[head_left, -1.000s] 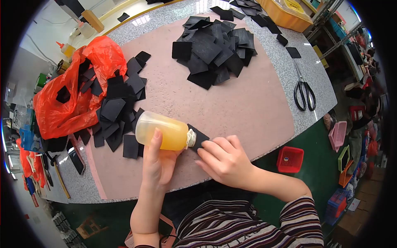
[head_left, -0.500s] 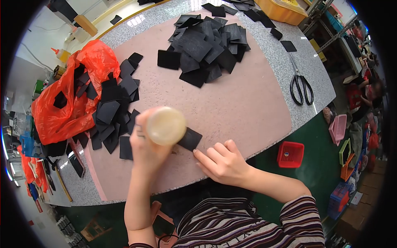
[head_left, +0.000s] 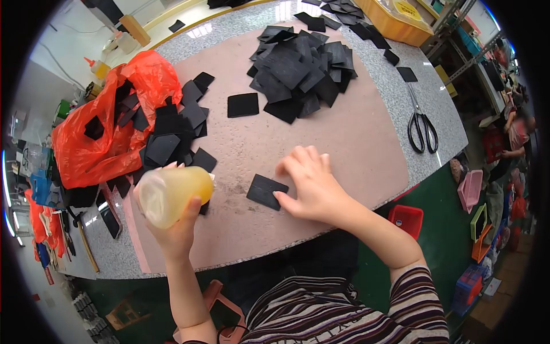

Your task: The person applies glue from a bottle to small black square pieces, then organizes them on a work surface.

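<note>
My left hand (head_left: 175, 229) is wrapped round a translucent bottle (head_left: 166, 198) with yellowish liquid, tilted over the left part of the pink mat (head_left: 338, 143). A single black rectangular piece (head_left: 265, 191) lies flat on the mat in front of me. My right hand (head_left: 312, 186) rests at that piece's right edge, thumb touching it and the fingers spread and curved above the mat. Farther off, another black piece (head_left: 243, 105) lies alone beside a large heap of black pieces (head_left: 295, 69).
At the left, a red plastic bag (head_left: 109, 143) lies with more black pieces (head_left: 166, 135) spilling out. Black-handled scissors (head_left: 422, 129) lie at the right on the speckled tabletop (head_left: 395, 109). A yellow tray (head_left: 395, 23) stands at the back. Another person (head_left: 515, 135) is at the far right.
My left hand has moved left with the bottle, which is now tilted sideways. My right hand has shifted up and right, its fingers spreading. The view has shifted slightly.
</note>
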Tool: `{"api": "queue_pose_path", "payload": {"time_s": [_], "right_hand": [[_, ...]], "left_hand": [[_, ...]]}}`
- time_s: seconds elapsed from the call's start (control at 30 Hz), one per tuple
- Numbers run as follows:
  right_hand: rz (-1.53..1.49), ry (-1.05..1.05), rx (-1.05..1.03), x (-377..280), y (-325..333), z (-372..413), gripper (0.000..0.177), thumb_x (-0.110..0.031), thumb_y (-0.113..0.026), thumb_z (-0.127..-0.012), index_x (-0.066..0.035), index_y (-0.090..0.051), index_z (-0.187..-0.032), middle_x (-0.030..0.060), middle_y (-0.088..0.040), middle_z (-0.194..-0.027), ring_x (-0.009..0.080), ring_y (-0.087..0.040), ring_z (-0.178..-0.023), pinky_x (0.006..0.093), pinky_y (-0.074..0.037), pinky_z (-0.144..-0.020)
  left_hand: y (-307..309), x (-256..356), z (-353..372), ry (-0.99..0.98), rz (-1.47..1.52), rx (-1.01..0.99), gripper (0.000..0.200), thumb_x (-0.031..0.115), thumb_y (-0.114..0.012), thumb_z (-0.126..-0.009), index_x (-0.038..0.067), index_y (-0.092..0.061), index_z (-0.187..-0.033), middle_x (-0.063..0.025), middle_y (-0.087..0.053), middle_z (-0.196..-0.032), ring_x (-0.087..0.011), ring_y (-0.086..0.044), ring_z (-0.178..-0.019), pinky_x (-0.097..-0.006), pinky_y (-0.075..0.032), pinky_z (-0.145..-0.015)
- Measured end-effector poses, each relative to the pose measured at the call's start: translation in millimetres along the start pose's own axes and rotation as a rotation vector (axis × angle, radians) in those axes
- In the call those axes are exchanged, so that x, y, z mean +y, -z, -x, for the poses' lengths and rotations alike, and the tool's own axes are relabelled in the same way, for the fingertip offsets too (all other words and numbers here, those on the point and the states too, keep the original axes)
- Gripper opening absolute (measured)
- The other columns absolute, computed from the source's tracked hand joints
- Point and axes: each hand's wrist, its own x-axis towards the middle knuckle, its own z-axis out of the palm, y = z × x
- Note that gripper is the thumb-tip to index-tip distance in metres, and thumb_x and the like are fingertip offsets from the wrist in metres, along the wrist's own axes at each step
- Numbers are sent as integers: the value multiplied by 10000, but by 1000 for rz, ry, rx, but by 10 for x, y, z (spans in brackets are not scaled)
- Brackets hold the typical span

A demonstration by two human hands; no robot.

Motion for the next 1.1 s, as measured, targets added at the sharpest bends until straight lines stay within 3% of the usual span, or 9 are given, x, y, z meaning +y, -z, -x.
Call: {"api": "queue_pose_path", "payload": {"time_s": [0.1,0.2,0.23,0.3,0.4,0.6,0.77,0.83,1.1], "right_hand": [[-227,43,-334,21,-115,-275,176,-101,-702,-738,-47,-618,-883,73,-613,-800,280,-597,-811,377,-441,-770],[-381,-24,-4,195,103,-944,113,2,-640,-750,-23,-623,-859,106,-679,-767,203,-662,-697,340,-526,-662],[-194,-18,134,294,207,-1221,164,-29,-680,-734,-27,-646,-895,150,-687,-780,318,-668,-766,425,-513,-723],[484,144,314,489,240,-1507,391,-143,-773,-742,-100,-626,-1102,84,-631,-1016,287,-551,-1014,416,-420,-882],[617,435,63,307,-34,-1543,408,-196,-761,-768,-112,-623,-1142,102,-584,-1136,273,-534,-1090,418,-426,-898],[586,681,62,516,-512,-1579,198,-75,-621,-843,-54,-613,-1040,32,-625,-718,208,-642,-748,332,-489,-786],[-93,-158,124,420,297,-1624,346,-53,-705,-775,-97,-702,-1118,77,-639,-796,304,-641,-812,406,-496,-830],[520,97,368,546,345,-1588,297,-50,-674,-782,-61,-680,-1079,119,-617,-967,301,-612,-965,416,-483,-823],[322,1074,3,-71,-825,-1107,143,-146,-649,-758,-35,-621,-843,40,-602,-802,189,-613,-835,314,-485,-797]], "left_hand": [[317,-103,183,41,31,57,819,260,-847,-821,-21,-334,-1394,-238,-549,-1329,-322,-607,-1191,-439,-482,-1037],[589,-139,339,106,33,120,815,340,-830,-832,-20,-359,-1392,-231,-540,-1343,-348,-602,-1203,-455,-464,-1060],[651,-158,394,125,36,147,812,353,-826,-834,-19,-366,-1391,-229,-540,-1343,-353,-599,-1208,-458,-458,-1066],[693,-171,487,185,83,214,795,355,-826,-830,-19,-391,-1380,-220,-539,-1345,-357,-591,-1217,-471,-455,-1072],[634,-146,541,196,167,243,786,346,-812,-843,-21,-395,-1399,-211,-539,-1353,-352,-580,-1231,-476,-448,-1075],[541,-150,618,212,198,185,798,355,-794,-857,-11,-387,-1438,-206,-523,-1385,-370,-559,-1261,-487,-432,-1086],[681,-122,649,266,235,261,830,345,-830,-828,-1,-377,-1431,-220,-534,-1353,-360,-567,-1248,-478,-466,-1059],[674,-147,651,304,289,294,817,350,-814,-844,1,-374,-1437,-211,-536,-1358,-362,-565,-1251,-474,-461,-1064],[319,-257,424,569,834,333,560,336,-698,-954,70,-478,-1394,-134,-572,-1337,-255,-606,-1187,-471,-507,-1011]]}}
